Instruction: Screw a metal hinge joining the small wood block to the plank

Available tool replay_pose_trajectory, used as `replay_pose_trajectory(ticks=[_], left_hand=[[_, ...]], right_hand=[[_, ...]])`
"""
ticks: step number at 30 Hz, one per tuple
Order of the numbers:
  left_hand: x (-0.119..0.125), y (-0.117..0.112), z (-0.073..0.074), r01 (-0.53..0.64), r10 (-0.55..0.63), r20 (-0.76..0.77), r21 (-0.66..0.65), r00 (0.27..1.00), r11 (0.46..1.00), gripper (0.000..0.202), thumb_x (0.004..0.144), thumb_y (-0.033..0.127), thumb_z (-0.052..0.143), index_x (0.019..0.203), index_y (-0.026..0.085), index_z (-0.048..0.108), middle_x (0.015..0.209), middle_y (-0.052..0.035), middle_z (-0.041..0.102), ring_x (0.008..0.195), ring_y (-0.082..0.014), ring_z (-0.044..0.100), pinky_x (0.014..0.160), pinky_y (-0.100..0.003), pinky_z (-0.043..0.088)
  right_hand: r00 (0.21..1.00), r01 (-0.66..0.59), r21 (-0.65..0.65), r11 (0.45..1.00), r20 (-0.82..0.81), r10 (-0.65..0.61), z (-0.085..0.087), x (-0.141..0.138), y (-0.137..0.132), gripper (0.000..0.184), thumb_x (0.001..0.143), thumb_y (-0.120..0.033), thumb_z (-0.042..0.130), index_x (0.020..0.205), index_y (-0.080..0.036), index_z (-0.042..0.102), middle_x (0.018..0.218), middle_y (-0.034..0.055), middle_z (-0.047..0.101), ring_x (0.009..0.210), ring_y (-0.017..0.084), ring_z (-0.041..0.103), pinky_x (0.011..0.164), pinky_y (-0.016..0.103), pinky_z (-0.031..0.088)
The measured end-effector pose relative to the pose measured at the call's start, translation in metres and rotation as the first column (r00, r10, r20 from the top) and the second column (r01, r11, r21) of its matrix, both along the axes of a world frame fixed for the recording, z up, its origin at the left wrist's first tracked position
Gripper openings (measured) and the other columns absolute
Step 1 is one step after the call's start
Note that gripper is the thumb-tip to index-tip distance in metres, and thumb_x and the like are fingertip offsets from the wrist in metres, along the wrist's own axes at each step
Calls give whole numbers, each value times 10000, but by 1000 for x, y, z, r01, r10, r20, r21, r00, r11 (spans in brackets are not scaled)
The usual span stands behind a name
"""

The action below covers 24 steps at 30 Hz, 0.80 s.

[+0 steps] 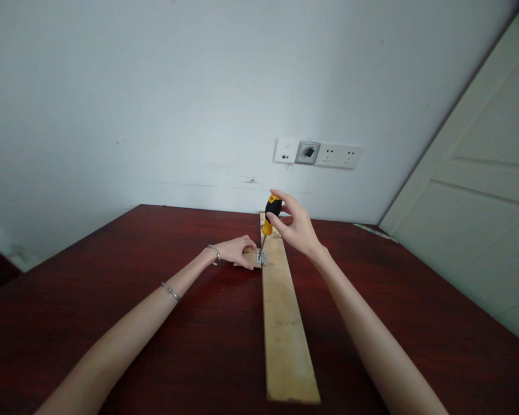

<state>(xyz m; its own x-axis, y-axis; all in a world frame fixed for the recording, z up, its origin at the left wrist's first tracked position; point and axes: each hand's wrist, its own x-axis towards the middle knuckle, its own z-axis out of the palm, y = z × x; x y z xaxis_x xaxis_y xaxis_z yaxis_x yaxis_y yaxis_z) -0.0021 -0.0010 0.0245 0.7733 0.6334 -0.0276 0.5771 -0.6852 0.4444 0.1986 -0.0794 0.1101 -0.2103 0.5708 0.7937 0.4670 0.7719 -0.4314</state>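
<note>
My right hand [297, 223] is closed around the yellow and black handle of a screwdriver [273, 208]. Its shaft slants down and left, the tip at a small metal hinge [261, 257]. That hinge spans the seam between a long wooden board [285, 311] and a small wooden piece [251, 259] on the board's left. With thumb and fingers, my left hand [237, 251] grips the small piece from its left side. Whether a screw sits under the screwdriver tip is too small to tell.
Everything lies on a dark red wooden table [177, 357]. Behind it rises a white wall [155, 104] with a row of sockets [337, 155]. A pale panelled door [479, 190] stands at the right, and a thin printed strip [375, 231] lies near the back right edge.
</note>
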Motion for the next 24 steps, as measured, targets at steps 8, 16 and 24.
replay_pose_trajectory(ticks=[8,16,24], left_hand=[[-1,0,1,3,-3,3,-1,1000,1000,672,598,532,757,1132,158,594,1037,-53,518,881,-203,515,766,-275,407],[0,-1,1,-8,8,14,-16,1000,1000,656,600,503,770,1141,181,589,1054,-53,510,901,-210,515,786,-285,410],[0,-1,2,-6,6,11,-16,1000,1000,668,598,499,767,1141,151,591,1047,-62,513,897,-211,518,784,-288,414]], right_hand=[[1000,-14,16,1000,5,14,-3,2,5,481,847,-284,574,1316,-294,469,1202,99,525,932,201,588,560,277,591],[1000,-24,3,1000,1,24,0,-1,0,438,829,-337,614,1255,-285,524,1126,85,507,944,201,582,559,272,590],[999,-11,52,999,42,8,-1,-1,1,443,865,-301,558,1304,-298,493,1164,89,563,946,206,583,593,297,595]])
